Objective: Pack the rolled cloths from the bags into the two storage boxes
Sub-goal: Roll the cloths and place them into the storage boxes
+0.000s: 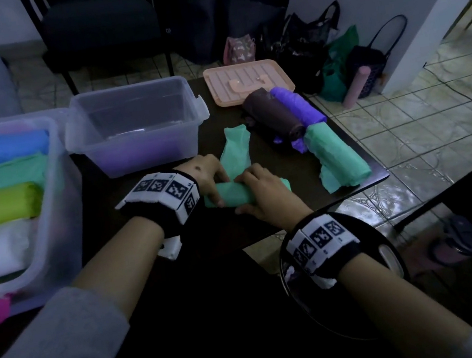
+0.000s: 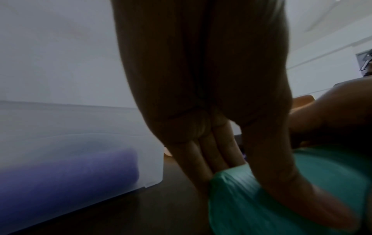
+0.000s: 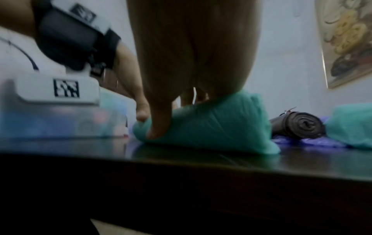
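Both hands, left hand (image 1: pixel 211 179) and right hand (image 1: pixel 265 194), grasp a half-rolled green cloth (image 1: pixel 231 198) on the dark table (image 1: pixel 251 226). The left box (image 1: pixel 48 190) looks nearly full; the second box (image 1: pixel 133 127) holds one purple roll, with three rolls (image 1: pixel 306 124) unpacked.

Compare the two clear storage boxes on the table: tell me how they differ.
The left box is packed with rolled cloths in blue, green, yellow-green and white; the middle box shows only one purple roll at its bottom. The left box sits nearer the person and is cut off by the picture's edge; the middle box sits farther back, fully in view. Both are clear plastic, lidless, and upright on the dark table.
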The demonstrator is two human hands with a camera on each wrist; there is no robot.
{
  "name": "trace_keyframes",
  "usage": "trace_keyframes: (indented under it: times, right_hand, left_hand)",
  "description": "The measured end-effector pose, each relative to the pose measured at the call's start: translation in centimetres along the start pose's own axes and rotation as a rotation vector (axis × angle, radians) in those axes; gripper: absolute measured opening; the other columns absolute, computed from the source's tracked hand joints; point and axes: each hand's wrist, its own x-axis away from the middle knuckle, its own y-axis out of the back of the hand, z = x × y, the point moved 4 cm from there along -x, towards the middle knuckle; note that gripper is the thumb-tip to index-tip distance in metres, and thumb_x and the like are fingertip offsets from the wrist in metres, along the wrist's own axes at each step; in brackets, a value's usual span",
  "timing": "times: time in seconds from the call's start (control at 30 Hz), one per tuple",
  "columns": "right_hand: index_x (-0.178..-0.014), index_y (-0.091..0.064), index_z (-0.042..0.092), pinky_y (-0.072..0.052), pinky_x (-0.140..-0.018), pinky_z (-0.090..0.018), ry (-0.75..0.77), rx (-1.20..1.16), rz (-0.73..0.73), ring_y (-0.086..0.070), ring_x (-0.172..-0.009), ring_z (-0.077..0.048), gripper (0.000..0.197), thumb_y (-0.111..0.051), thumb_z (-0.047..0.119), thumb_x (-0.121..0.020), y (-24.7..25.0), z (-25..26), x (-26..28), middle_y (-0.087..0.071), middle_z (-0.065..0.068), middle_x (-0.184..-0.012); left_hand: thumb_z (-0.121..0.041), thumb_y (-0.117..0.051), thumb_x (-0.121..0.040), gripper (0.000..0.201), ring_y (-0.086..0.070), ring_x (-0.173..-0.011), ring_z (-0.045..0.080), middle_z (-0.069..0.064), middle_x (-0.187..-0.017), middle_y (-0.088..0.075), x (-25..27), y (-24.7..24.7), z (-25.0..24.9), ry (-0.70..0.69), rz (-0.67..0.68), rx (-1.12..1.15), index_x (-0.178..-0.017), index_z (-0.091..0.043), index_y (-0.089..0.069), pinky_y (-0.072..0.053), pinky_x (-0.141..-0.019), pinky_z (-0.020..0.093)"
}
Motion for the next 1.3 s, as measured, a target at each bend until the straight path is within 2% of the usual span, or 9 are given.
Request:
trace_keyframes:
  times: [0.17,0.43,0.6,0.73,0.8,0.9,1.07,1.17,1.3]
  right_hand:
    - [-0.132,-0.048,0.013,-0.040,-0.097,-0.038,-0.016,-0.065,0.075,-0.047,-0.113,-0.025,0.063,-0.073,0.035,-0.078,0.1,0.6,0.6,-0.046,-0.007,-0.121]
    - [-0.136,-0.045,0.015,-0.034,-0.097,-0.026,-0.068,-0.106,0.260,-0.047,-0.121,-0.024,0.063,-0.069,0.038,-0.082,1.2,0.1,-1.1,-0.050,-0.010,-0.131]
    - [-0.126,-0.046,0.015,-0.035,-0.085,-0.024,-0.142,-0.175,0.337,-0.051,-0.111,-0.021,0.052,-0.063,0.042,-0.086,1.5,-1.2,-2.1,-0.053,-0.009,-0.126]
    - [-0.131,-0.050,0.017,-0.037,-0.097,-0.030,-0.135,-0.133,0.363,-0.049,-0.117,-0.024,0.050,-0.052,0.047,-0.091,1.6,-1.4,-2.6,-0.052,-0.009,-0.130]
    - [-0.134,-0.048,0.019,-0.038,-0.102,-0.040,-0.105,-0.073,0.340,-0.048,-0.119,-0.025,0.048,-0.049,0.045,-0.093,1.6,-1.0,-2.6,-0.051,-0.011,-0.131]
    - [-0.132,-0.046,0.019,-0.037,-0.097,-0.041,-0.075,0.050,0.159,-0.046,-0.119,-0.026,0.042,-0.045,0.040,-0.096,1.2,-0.2,-1.8,-0.050,-0.008,-0.129]
    - [-0.095,-0.064,0.008,-0.047,-0.071,-0.037,0.048,0.137,-0.306,-0.061,-0.081,-0.031,0.030,-0.048,0.033,-0.088,-0.4,1.8,1.1,-0.062,-0.009,-0.089]
    - [-0.109,-0.063,0.006,-0.046,-0.086,-0.043,0.058,0.056,-0.224,-0.060,-0.093,-0.033,0.042,-0.057,0.040,-0.084,-1.2,1.6,1.4,-0.064,-0.012,-0.100]
    - [-0.133,-0.049,0.010,-0.032,-0.100,-0.037,0.033,0.060,-0.084,-0.049,-0.115,-0.029,0.051,-0.059,0.035,-0.089,-0.5,1.3,0.9,-0.054,-0.011,-0.124]
  left_hand:
    - [-0.021,-0.082,-0.068,0.061,-0.059,-0.109,0.015,0.001,-0.122,-0.063,1.1,-0.6,0.0,0.000,0.039,-0.009,-0.125,-0.021,-0.060,-0.047,-0.098,0.030]
    - [-0.009,-0.067,-0.083,0.048,-0.056,-0.115,0.023,0.008,-0.129,-0.055,2.4,-2.0,-0.8,-0.001,-0.228,-0.008,-0.129,-0.018,-0.055,-0.045,-0.099,0.035]
    - [-0.022,-0.075,-0.077,0.058,-0.056,-0.112,0.021,0.005,-0.125,-0.056,2.5,-2.1,-0.8,-0.014,-0.160,0.007,-0.130,-0.017,-0.054,-0.046,-0.089,0.029]
    - [-0.016,-0.080,-0.070,0.062,-0.056,-0.111,0.023,0.007,-0.123,-0.057,2.0,-1.7,-0.7,-0.005,-0.148,-0.018,-0.126,-0.017,-0.055,-0.047,-0.091,0.034]
    - [-0.013,-0.079,-0.070,0.062,-0.057,-0.110,0.023,0.008,-0.123,-0.058,1.4,-1.2,-0.7,0.007,-0.151,-0.030,-0.127,-0.018,-0.055,-0.048,-0.091,0.034]
    - [-0.016,-0.083,-0.066,0.066,-0.059,-0.107,0.022,0.007,-0.120,-0.060,0.6,-0.5,-0.6,0.024,-0.101,-0.048,-0.126,-0.018,-0.057,-0.049,-0.091,0.034]
    - [-0.020,-0.083,-0.066,0.049,-0.058,-0.090,0.013,-0.003,-0.104,-0.065,0.3,0.1,-0.2,0.036,0.052,-0.077,-0.112,-0.016,-0.066,-0.047,-0.075,0.024]
    - [-0.019,-0.079,-0.072,0.049,-0.054,-0.090,0.009,-0.005,-0.104,-0.062,0.4,0.0,0.1,0.043,0.152,-0.042,-0.119,-0.017,-0.064,-0.045,-0.066,0.018]
    - [-0.020,-0.080,-0.070,0.056,-0.055,-0.105,0.012,-0.004,-0.119,-0.062,0.7,0.3,0.5,0.007,0.057,0.029,-0.123,-0.020,-0.061,-0.043,-0.090,0.024]
